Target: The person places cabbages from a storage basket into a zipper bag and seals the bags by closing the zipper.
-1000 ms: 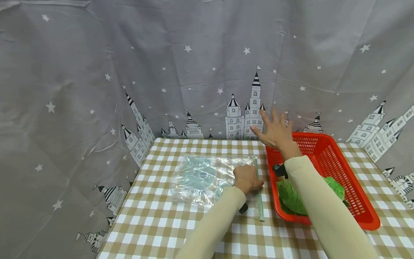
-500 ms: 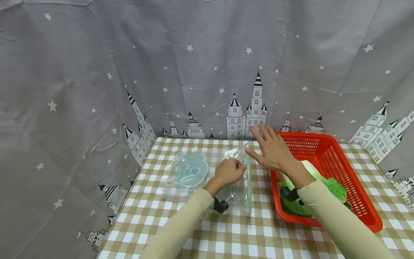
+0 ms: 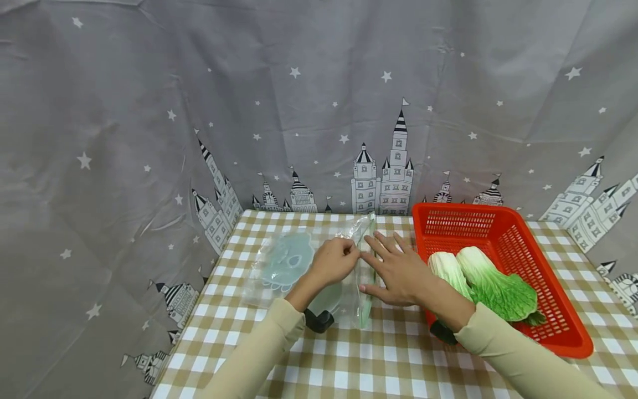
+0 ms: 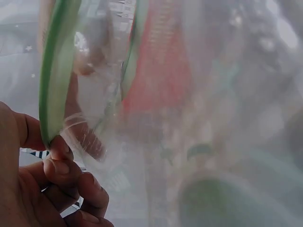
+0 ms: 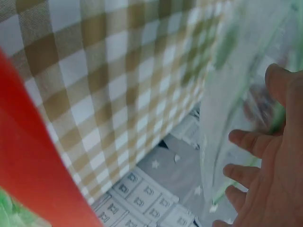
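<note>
A clear zip-top bag [image 3: 289,260] with a pale blue-green cartoon print lies on the checked cloth, its green-edged mouth to the right. My left hand [image 3: 335,261] pinches the bag beside the mouth; in the left wrist view, thumb and fingertips hold the lower end of a green zip strip [image 4: 52,80]. That view shows the two green edges standing apart. Fingers spread, my right hand [image 3: 399,274] reaches the mouth from the right, fingertips right at the green edge. The right wrist view has this hand [image 5: 272,161] close beside the upright plastic.
A red plastic basket [image 3: 553,288] stands to the right, holding two Chinese cabbages, one pale-stemmed [image 3: 448,270] and one with a broad green leaf [image 3: 508,293]. Behind the table hangs a grey curtain [image 3: 299,83] printed with castles. A brown-and-white checked cloth [image 3: 389,360] covers the table.
The right hand has come down and left from above the basket to the bag's mouth. My left hand has moved left, drawing the bag with it and lifting its green edge.
</note>
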A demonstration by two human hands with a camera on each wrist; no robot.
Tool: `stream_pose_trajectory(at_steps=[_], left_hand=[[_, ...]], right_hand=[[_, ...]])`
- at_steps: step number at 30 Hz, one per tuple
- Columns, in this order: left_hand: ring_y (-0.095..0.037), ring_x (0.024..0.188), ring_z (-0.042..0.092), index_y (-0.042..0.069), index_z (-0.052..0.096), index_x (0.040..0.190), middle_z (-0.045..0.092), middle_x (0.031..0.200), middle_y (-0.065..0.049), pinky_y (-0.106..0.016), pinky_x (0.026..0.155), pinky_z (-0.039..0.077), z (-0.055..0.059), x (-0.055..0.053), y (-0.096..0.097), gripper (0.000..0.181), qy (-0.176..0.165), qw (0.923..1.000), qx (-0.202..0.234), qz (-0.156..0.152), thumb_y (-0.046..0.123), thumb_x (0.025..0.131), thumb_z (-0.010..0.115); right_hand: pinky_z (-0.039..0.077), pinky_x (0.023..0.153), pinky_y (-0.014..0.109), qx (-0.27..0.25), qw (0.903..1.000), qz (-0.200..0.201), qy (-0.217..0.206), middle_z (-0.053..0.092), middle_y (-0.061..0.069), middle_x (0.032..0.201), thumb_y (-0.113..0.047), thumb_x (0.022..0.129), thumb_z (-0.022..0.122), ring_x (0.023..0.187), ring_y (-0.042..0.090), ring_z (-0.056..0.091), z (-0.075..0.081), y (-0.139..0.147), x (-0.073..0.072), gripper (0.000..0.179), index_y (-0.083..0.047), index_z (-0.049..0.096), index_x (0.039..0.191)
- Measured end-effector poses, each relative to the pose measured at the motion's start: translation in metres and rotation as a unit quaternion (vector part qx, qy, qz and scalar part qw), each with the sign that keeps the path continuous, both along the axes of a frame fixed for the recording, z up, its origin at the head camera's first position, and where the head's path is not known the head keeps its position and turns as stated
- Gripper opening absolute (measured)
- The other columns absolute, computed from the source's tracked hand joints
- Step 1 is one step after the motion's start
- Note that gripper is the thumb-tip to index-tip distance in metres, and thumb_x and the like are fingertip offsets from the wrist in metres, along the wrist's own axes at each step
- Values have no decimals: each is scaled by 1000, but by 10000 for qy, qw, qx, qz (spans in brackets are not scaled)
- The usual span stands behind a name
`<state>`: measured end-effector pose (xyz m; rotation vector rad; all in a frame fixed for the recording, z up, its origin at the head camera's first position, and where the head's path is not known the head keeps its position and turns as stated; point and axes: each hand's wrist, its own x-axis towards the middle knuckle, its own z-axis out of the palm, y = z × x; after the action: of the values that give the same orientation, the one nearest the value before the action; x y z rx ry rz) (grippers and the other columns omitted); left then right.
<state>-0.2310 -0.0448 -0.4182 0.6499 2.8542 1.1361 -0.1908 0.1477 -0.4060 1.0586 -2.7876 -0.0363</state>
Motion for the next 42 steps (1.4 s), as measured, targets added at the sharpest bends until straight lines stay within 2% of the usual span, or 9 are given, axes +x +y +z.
stream_pose_trajectory(at_steps=[4,8,17,21,24,27,31,39,42], left_hand=[[-10,42,39,17,51,59,45,49,6,-25,40,28,5,4,0,29,-28,9999,118,-117,20,87,50],[-11,42,43,16,53,58,48,47,6,-25,40,30,15,10,1,30,16,9992,308,-240,19,88,50],[-10,40,28,17,39,52,31,45,7,-24,41,23,45,23,-4,35,293,9980,497,-270,15,85,52],[-8,40,27,19,36,51,27,44,11,-24,42,21,56,27,-6,36,357,9986,324,-233,15,82,53],[-8,40,25,19,35,50,25,43,11,-24,43,20,61,28,-7,37,346,9985,295,-305,14,82,53],[-8,40,24,19,35,50,25,44,10,-24,43,19,62,26,-7,37,254,9985,341,-351,14,82,53],[-8,42,21,19,33,50,24,45,9,-24,44,18,57,18,-6,36,32,9985,505,-225,15,81,52],[-9,39,23,17,36,50,27,44,8,-25,41,20,50,4,-6,39,-121,9970,769,55,15,85,53],[-9,40,23,16,37,50,28,44,8,-25,41,21,48,2,-7,39,-162,9970,746,81,15,85,53]], right_hand=[[20,112,56,407,9984,353,162,42,18,149,-60,90,52,141,35,30,-10,-10,1,68,-8,59,134],[22,112,55,754,9954,499,331,49,16,143,-55,80,61,137,34,37,-22,-19,0,62,-10,66,121],[21,110,59,1546,9878,90,135,41,7,151,-73,86,46,144,37,22,-40,-25,-3,75,-17,63,132],[18,113,54,2179,9759,-81,42,38,4,153,-48,83,62,146,35,17,-47,-28,-3,55,-17,66,129],[9,115,52,2512,9668,-240,-411,31,4,157,-35,82,61,148,32,9,-49,-30,-3,51,-15,66,129],[5,115,54,2396,9671,-269,-808,29,4,158,-47,91,50,148,30,8,-49,-30,-2,57,-17,56,140],[11,114,55,2031,9760,-36,-786,36,4,154,-65,92,40,146,30,18,-42,-30,0,69,-23,47,147],[21,113,54,901,9940,362,-505,45,13,148,-56,95,44,142,32,29,-10,-18,1,62,-10,63,131],[20,111,58,463,9972,314,-488,43,15,149,-54,97,45,142,35,30,0,-2,3,58,-13,61,134]])
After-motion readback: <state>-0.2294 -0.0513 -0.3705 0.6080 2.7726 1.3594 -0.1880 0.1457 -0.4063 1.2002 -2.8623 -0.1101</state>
